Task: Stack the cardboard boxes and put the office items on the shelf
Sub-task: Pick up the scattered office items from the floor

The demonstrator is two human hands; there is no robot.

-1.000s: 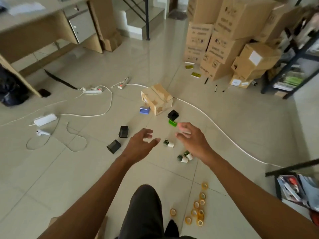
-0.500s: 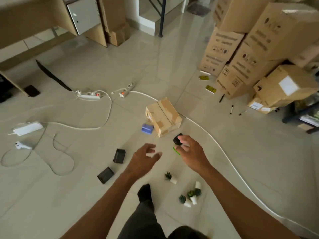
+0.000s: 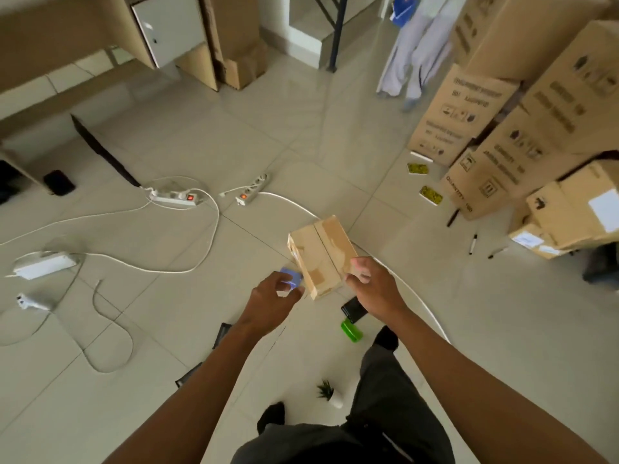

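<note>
1. Head view, what could go wrong: my right hand [image 3: 375,289] reaches the near right corner of the small cardboard box [image 3: 321,259], fingers loosely curled against it, while my left hand [image 3: 271,301] is spread and relaxed just short of its left side. Neither grip has closed yet, so I judge that lifting now would let the box slip or tip.
2. The white cable [image 3: 415,296] runs along the floor [image 3: 301,128] under or right behind the box; I could snag it. The blue item [image 3: 290,277], black item [image 3: 353,309] and green item [image 3: 351,331] lie just beside my hands and feet, easy to knock or step on.
3. Head view, the box: it sits on the floor, tilted to my view, brown, taped along its top seam, flaps shut. It looks light and rigid. The stack of big boxes [image 3: 522,128] stands well apart to the right.
</note>
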